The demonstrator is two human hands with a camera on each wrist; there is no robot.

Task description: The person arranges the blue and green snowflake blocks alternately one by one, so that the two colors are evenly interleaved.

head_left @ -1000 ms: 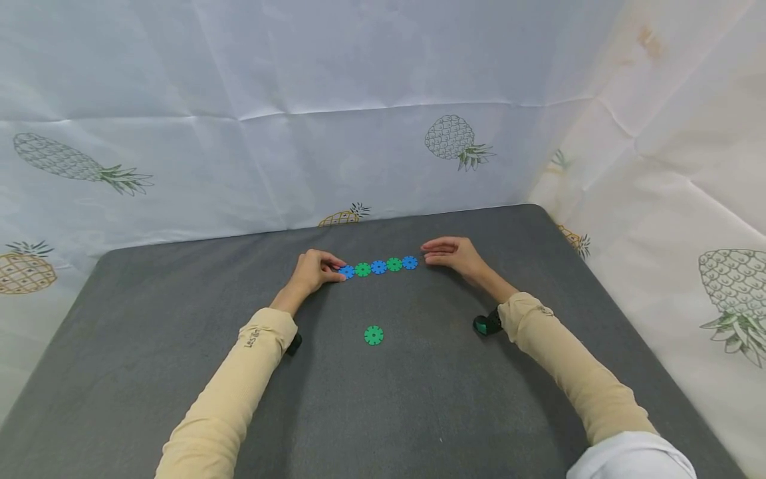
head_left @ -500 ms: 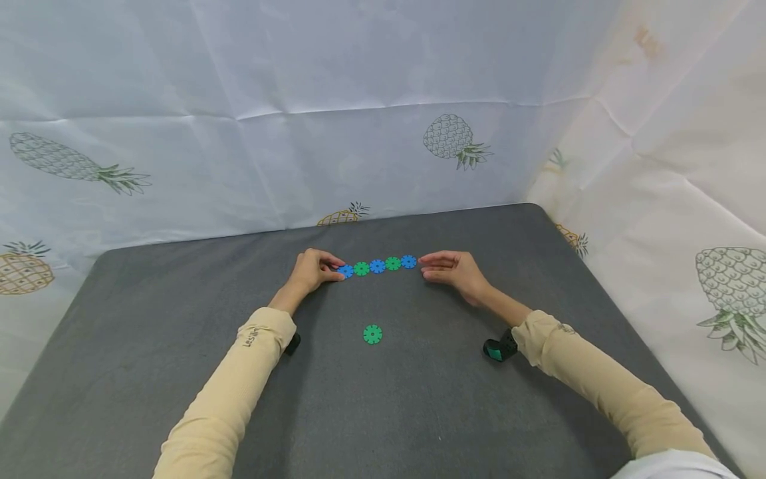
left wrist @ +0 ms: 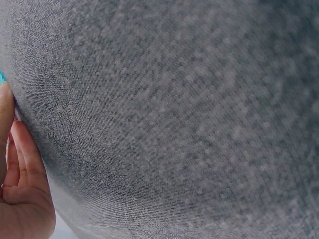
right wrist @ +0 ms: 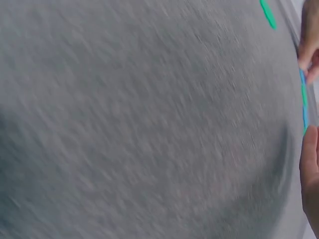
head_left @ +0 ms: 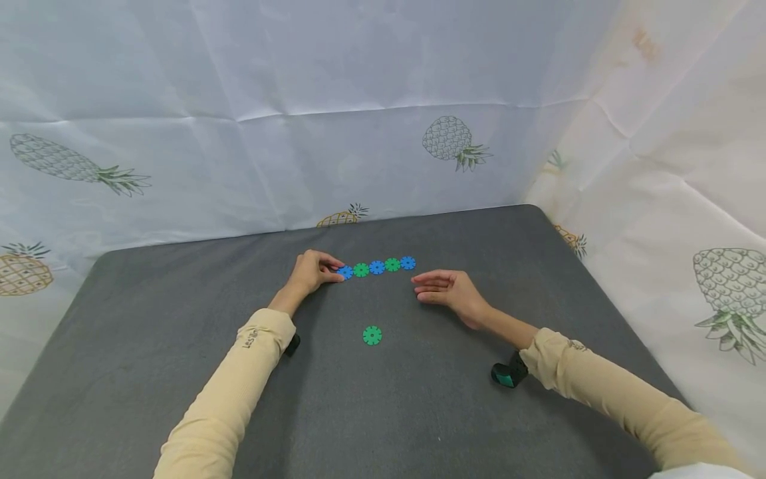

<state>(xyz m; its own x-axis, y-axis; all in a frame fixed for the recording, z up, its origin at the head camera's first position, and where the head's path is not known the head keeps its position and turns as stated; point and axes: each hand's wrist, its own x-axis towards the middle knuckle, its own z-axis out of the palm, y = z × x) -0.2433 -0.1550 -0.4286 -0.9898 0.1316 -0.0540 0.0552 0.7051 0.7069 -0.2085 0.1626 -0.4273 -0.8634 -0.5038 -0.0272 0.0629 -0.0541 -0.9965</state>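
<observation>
A row of notched plastic discs, blue and green by turns, lies across the far part of the table. My left hand (head_left: 309,271) pinches the blue disc (head_left: 345,272) at the row's left end between thumb and fingers. To its right come a green disc (head_left: 361,270), a blue disc (head_left: 377,267), another green disc (head_left: 391,265) and a blue end disc (head_left: 407,263). My right hand (head_left: 450,293) holds nothing, its fingers stretched loosely leftward, a little nearer than the right end of the row. A single green disc (head_left: 372,335) lies apart, nearer to me.
The grey cloth-covered table (head_left: 179,332) has rounded far corners. A white curtain (head_left: 335,146) printed with pineapples hangs behind it and along the right side. A black wrist camera (head_left: 509,372) sits under my right sleeve.
My right hand has moved away from the right end of the row, toward me. My left hand stays on the left end disc, and the discs keep their places.
</observation>
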